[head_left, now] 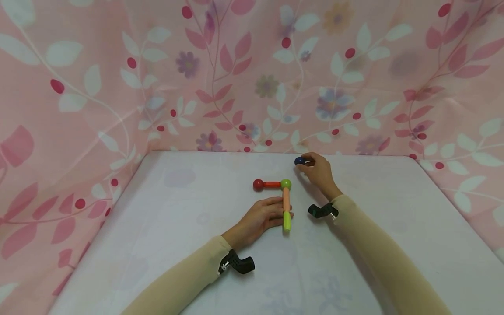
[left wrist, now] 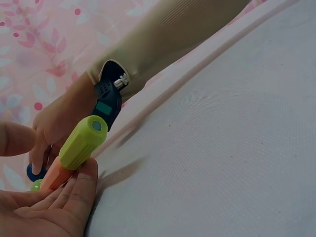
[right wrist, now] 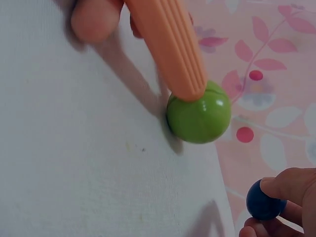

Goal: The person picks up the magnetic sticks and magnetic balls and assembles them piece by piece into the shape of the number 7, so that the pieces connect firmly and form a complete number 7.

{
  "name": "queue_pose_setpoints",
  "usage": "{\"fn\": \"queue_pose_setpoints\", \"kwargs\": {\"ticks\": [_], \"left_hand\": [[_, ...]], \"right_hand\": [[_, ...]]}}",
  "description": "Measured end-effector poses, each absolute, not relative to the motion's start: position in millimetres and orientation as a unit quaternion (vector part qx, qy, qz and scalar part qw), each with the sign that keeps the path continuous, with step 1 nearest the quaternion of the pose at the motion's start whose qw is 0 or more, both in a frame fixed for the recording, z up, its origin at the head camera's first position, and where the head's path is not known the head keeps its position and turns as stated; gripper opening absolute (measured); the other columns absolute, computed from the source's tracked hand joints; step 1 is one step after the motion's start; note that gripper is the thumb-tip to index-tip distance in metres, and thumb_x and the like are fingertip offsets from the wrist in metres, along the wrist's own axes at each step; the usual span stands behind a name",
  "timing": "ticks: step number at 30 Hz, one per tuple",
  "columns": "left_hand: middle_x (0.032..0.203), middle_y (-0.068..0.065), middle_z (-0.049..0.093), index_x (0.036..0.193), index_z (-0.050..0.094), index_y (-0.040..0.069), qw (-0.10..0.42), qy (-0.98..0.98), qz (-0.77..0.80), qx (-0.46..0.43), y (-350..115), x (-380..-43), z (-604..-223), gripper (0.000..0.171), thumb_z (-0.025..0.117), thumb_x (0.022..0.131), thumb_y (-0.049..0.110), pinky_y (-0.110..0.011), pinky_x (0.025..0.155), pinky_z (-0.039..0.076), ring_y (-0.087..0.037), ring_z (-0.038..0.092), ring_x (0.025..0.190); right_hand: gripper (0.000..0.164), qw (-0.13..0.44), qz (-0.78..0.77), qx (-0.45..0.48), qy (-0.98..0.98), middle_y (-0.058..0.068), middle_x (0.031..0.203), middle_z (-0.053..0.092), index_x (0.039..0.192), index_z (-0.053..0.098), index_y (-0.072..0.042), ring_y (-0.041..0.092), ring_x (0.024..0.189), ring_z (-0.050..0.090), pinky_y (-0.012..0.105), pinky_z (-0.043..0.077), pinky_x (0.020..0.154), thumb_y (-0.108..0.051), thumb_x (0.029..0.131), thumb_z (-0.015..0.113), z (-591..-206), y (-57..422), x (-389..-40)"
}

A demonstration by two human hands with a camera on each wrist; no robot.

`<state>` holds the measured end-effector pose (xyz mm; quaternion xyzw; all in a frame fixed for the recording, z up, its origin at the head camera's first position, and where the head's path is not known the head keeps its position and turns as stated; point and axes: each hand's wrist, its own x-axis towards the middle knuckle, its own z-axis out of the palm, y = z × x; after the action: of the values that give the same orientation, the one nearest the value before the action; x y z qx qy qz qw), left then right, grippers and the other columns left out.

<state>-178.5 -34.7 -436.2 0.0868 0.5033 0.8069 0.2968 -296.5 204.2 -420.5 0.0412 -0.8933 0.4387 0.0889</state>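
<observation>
My right hand [head_left: 320, 173] pinches a small blue ball [head_left: 299, 161] between thumb and fingers near the table's far edge. My left hand [head_left: 261, 218] has its fingers reaching under an orange stick [head_left: 286, 199], the fingertips showing on its far side. In the left wrist view the thumb stands apart from the stick. A lime-green stick [left wrist: 83, 142] with a round metal end continues the orange one toward the front. At the orange stick's far end sits a green ball [right wrist: 198, 116]. From that ball a red stick [head_left: 272, 184] runs left to a red ball [head_left: 258, 185].
A white cloth covers the table [head_left: 177, 218]. Behind and beside it hangs a pink floral curtain [head_left: 252, 78]. Black wrist cameras [head_left: 241, 264] are strapped over both beige sleeves [head_left: 378, 245].
</observation>
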Motion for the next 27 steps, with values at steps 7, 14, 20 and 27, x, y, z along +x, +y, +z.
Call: {"fn": "queue_pose_setpoints", "kwargs": {"ticks": [7,14,20,27], "left_hand": [[0.144,-0.028,0.054,0.154,0.04,-0.006,0.304,0.503,0.804,0.091,-35.0,-179.8,-435.1,0.053,0.056,0.104,0.004,-0.042,0.105,0.049,-0.031,0.064,0.123],[0.143,-0.028,0.055,0.154,0.042,-0.005,0.305,0.507,0.802,0.09,-34.8,-181.5,-435.7,0.053,0.058,0.104,0.005,-0.042,0.103,0.05,-0.031,0.064,0.122],[0.143,-0.029,0.055,0.154,0.042,-0.005,0.306,0.505,0.802,0.092,-34.8,-181.0,-436.4,0.053,0.057,0.104,0.005,-0.042,0.104,0.049,-0.032,0.064,0.123],[0.144,-0.027,0.055,0.153,0.044,-0.005,0.306,0.506,0.802,0.084,-34.6,-180.1,-434.9,0.05,0.056,0.105,0.005,-0.042,0.104,0.049,-0.034,0.062,0.125]], "right_hand": [[0.041,0.088,0.472,0.043,-0.876,0.017,0.126,0.067,0.133,0.065,-0.002,0.034,0.115,0.063,0.047,0.055,0.089,-0.019,0.097,0.077,-415.3,202.7,-284.8],[0.04,0.084,0.494,0.056,-0.863,0.015,0.122,0.07,0.133,0.067,-0.004,0.032,0.114,0.064,0.045,0.051,0.092,-0.02,0.097,0.077,-409.8,200.1,-271.3],[0.039,0.072,0.508,0.076,-0.855,0.013,0.122,0.07,0.132,0.068,-0.005,0.03,0.114,0.064,0.045,0.049,0.092,-0.023,0.098,0.076,-403.3,197.7,-258.0],[0.039,0.055,0.523,0.086,-0.846,0.013,0.12,0.071,0.132,0.068,-0.006,0.029,0.113,0.064,0.047,0.047,0.095,-0.023,0.098,0.077,-395.7,194.5,-244.9]]}}
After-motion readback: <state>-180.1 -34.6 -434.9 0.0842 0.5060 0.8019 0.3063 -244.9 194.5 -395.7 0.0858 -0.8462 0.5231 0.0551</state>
